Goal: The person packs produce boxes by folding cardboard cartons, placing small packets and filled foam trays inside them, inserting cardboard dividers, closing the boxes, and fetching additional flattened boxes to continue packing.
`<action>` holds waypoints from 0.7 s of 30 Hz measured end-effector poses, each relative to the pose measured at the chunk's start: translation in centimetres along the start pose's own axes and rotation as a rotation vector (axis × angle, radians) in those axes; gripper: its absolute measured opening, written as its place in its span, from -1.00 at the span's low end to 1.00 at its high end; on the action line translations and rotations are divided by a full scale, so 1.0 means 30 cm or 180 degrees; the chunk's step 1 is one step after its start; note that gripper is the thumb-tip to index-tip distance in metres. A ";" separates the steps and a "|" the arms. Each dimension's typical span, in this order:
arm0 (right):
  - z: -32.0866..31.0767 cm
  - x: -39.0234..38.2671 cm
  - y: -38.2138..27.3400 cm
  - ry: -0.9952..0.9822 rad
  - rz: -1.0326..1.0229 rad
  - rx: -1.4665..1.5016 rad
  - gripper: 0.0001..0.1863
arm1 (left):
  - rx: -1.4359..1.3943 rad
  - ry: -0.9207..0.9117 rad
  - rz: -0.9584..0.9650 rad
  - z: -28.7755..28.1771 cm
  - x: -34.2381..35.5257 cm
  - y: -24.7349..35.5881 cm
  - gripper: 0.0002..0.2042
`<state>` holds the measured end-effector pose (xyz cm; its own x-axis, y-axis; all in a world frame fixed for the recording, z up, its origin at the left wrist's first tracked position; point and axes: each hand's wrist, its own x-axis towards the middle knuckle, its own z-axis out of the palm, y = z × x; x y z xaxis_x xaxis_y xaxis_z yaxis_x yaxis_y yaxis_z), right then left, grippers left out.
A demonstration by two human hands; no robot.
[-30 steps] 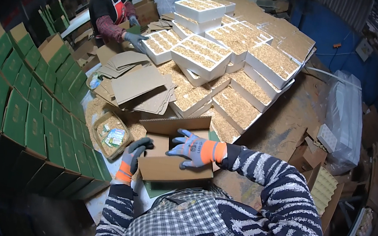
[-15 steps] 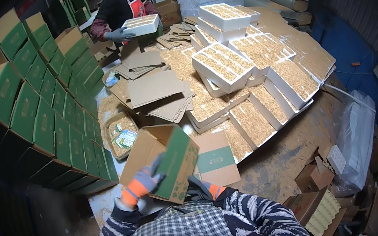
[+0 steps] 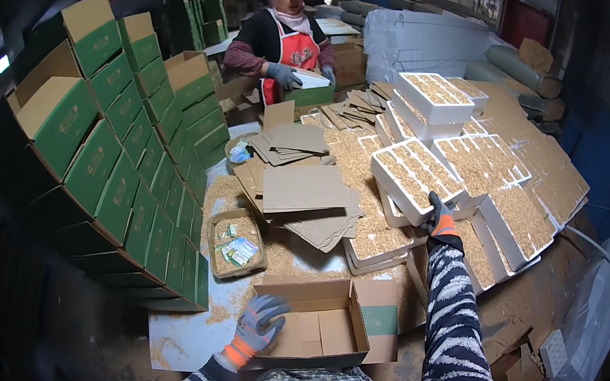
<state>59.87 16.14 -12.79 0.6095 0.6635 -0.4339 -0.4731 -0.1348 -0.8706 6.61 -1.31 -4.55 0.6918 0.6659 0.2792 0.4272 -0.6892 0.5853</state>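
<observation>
In front of me an open cardboard box lies on the table, its inside bare. My left hand, in a grey and orange glove, is at the box's left side with its fingers stretched out, holding nothing. My right arm reaches far forward. At the near right corner of a white foam tray filled with wood shavings, my gloved right hand grips the tray's edge. That tray sits on top of another. A folded cardboard flap with a green band shows right of the box.
Stacked green boxes form a wall at the left. Flat cardboard sheets and a basket with small packets lie mid-table. More shavings-filled trays stand at right. Across the table a co-worker holds a white tray at a green box.
The box, tilted up between both hands before, now lies flat with its opening upward. My right hand has left it for the foam tray. The co-worker's tray has moved to a green box.
</observation>
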 end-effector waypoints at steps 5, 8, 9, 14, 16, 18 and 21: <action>0.000 -0.273 -0.012 -0.0627 -0.0469 0.0298 -0.55 | -0.0270 0.1544 -0.1629 0.091 -0.147 -0.158 -0.55; -0.088 -0.689 -0.108 -0.0685 -0.0666 0.0459 -0.49 | -0.1118 0.1282 -0.1821 0.161 -0.185 -0.259 -0.47; -0.146 -0.719 -0.079 -0.1016 -0.1477 0.0036 -0.46 | -0.1407 0.1349 -0.1749 0.165 -0.165 -0.250 -0.48; -0.190 -1.073 -0.174 -0.1891 -0.1352 -0.0888 -0.24 | -0.1540 0.1490 -0.1744 0.179 -0.129 -0.247 -0.52; -0.122 -1.204 -0.204 -0.2190 -0.0971 -0.1239 -0.17 | -0.1470 0.1511 -0.1761 0.195 -0.125 -0.256 -0.53; -0.084 -1.218 -0.154 -0.2414 -0.0445 -0.1392 -0.09 | -0.1244 0.1506 -0.1531 0.228 -0.131 -0.308 -0.53; -0.007 -1.201 0.004 -0.2606 -0.0738 -0.1819 0.02 | -0.1035 0.1529 -0.1283 0.250 -0.130 -0.283 -0.50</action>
<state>37.98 -7.94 2.68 -0.0753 0.9878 -0.1360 0.1054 -0.1278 -0.9862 4.64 -0.19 -16.31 0.1509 0.9553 0.2542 0.3486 -0.2921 0.8906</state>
